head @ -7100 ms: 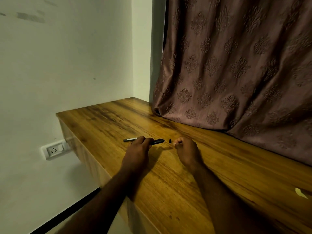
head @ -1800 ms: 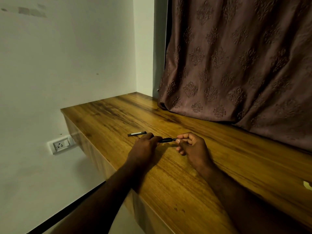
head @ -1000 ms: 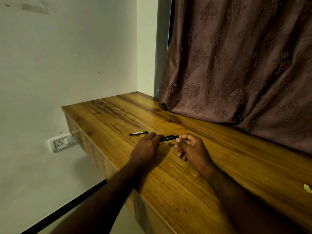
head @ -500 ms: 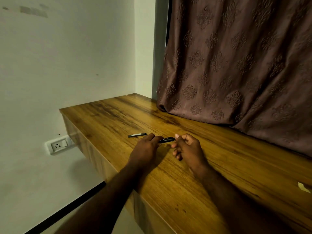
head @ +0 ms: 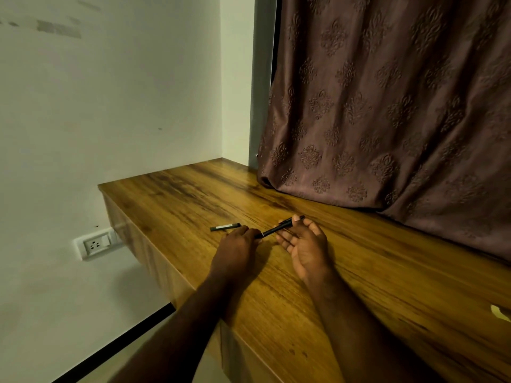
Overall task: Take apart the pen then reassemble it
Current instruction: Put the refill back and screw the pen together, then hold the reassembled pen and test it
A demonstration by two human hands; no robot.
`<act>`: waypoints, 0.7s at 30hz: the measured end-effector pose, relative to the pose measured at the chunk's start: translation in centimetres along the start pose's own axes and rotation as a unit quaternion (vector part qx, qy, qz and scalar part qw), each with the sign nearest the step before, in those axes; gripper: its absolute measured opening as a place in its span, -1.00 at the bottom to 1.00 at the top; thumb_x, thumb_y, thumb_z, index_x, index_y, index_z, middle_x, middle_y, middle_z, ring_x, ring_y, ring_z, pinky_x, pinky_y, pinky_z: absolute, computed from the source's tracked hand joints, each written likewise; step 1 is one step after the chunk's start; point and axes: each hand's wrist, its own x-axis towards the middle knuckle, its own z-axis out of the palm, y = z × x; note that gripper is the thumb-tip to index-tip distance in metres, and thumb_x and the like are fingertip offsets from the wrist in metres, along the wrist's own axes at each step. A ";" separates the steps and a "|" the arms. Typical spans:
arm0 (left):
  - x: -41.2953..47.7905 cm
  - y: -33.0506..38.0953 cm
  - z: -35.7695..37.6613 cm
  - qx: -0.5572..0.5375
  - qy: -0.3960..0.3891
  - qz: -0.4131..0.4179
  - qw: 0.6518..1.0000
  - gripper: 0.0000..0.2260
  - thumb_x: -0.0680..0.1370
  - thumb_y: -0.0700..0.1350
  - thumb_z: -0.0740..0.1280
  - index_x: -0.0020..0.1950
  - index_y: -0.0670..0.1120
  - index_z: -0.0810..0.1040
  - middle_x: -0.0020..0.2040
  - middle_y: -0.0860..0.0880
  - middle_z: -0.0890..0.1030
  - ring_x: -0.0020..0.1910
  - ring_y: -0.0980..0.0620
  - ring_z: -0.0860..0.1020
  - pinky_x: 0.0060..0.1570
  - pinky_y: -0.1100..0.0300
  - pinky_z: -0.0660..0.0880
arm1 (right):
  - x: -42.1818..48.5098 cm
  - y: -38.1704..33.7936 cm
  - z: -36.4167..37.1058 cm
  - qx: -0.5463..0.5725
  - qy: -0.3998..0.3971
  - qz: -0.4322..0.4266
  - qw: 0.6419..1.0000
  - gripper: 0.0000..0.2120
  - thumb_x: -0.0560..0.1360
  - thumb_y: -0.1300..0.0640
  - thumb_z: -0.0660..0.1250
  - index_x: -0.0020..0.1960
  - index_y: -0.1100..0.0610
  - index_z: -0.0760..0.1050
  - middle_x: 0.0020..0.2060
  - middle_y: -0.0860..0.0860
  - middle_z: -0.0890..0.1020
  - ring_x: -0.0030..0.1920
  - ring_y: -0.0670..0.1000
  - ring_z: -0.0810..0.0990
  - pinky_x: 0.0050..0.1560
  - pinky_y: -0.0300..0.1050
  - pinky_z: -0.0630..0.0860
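Two bare hands meet over the wooden table [head: 359,272], sharing one black pen barrel [head: 278,228]. It is tilted, its far end higher and nearer the curtain [head: 401,106]. On the wall-socket side of the barrel, the left hand [head: 236,251] has its grip clamped on the lower end. On the other side, the right hand [head: 305,244], palm turned up with fingers loosely spread, pinches the upper end at the fingertips. Just beyond the left hand, a second dark pen part [head: 225,227] with a pale label lies flat on the table.
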 end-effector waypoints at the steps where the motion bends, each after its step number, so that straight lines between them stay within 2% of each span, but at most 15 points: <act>1: 0.0 0.0 0.0 -0.007 0.006 0.005 1.000 -0.79 0.57 -0.08 0.22 0.10 -0.13 0.57 -0.03 -0.15 0.62 -0.04 -0.18 0.57 -0.09 -0.07 0.50 | 0.1 -0.1 0.2 0.018 -0.004 0.000 1.000 -0.86 0.59 0.19 0.25 0.13 0.19 0.42 -0.09 0.19 0.63 -0.14 0.13 0.66 -0.06 0.04 0.57; 4: -0.2 -0.1 0.0 -0.012 0.027 0.011 0.999 -0.80 0.57 -0.09 0.22 0.09 -0.11 0.57 -0.06 -0.13 0.64 -0.08 -0.16 0.59 -0.13 -0.04 0.51 | 0.4 -0.5 0.8 0.061 -0.023 -0.005 0.998 -0.96 0.61 0.17 0.22 0.05 0.11 0.43 -0.11 0.14 0.62 -0.11 0.12 0.65 -0.06 0.05 0.58; 9: -0.3 -0.3 0.3 0.010 0.049 -0.018 0.999 -0.82 0.57 -0.04 0.24 -0.09 -0.10 0.57 -0.19 -0.13 0.63 -0.23 -0.15 0.58 -0.28 0.04 0.45 | 1.0 -0.7 1.0 0.084 -0.012 -0.034 0.996 -0.94 0.62 0.17 0.20 0.03 0.08 0.45 -0.14 0.11 0.60 -0.09 0.10 0.62 -0.06 0.07 0.57; 12: -0.1 -0.1 0.2 0.001 0.032 -0.002 0.999 -0.82 0.57 -0.07 0.26 -0.12 -0.12 0.57 -0.20 -0.13 0.62 -0.22 -0.15 0.57 -0.27 0.03 0.43 | 1.1 -0.7 1.4 0.088 -0.017 -0.024 0.996 -0.87 0.64 0.13 0.13 0.08 0.06 0.45 -0.17 0.11 0.61 -0.12 0.11 0.63 -0.02 0.09 0.54; 15: -0.3 0.3 0.0 0.000 0.032 0.015 0.999 -0.84 0.54 -0.09 0.28 -0.22 -0.11 0.52 -0.26 -0.10 0.57 -0.28 -0.14 0.54 -0.32 0.01 0.42 | 0.6 -0.2 2.6 0.107 -0.035 0.028 0.993 -0.73 0.65 0.02 0.04 0.07 0.13 0.46 -0.28 0.10 0.56 -0.29 0.07 0.59 -0.17 0.02 0.53; 18: -0.4 0.5 0.1 0.001 0.041 0.026 0.999 -0.82 0.51 -0.06 0.31 -0.27 -0.08 0.49 -0.31 -0.08 0.53 -0.35 -0.12 0.51 -0.39 0.03 0.41 | 1.1 -0.9 3.8 0.112 -0.019 0.040 0.993 -0.57 0.59 -0.16 0.05 -0.14 0.16 0.45 -0.49 0.02 0.37 -0.52 -0.02 0.32 -0.40 -0.13 0.31; 21: -0.5 0.2 0.4 0.000 0.024 -0.014 1.000 -0.76 0.51 0.08 0.30 -0.23 -0.06 0.52 -0.28 -0.04 0.54 -0.32 -0.05 0.52 -0.38 0.06 0.42 | 1.7 -2.2 4.3 0.109 -0.042 0.012 0.993 -0.42 0.47 -0.36 0.05 -0.40 0.11 0.36 -0.60 -0.02 0.28 -0.60 -0.02 0.21 -0.48 -0.17 0.19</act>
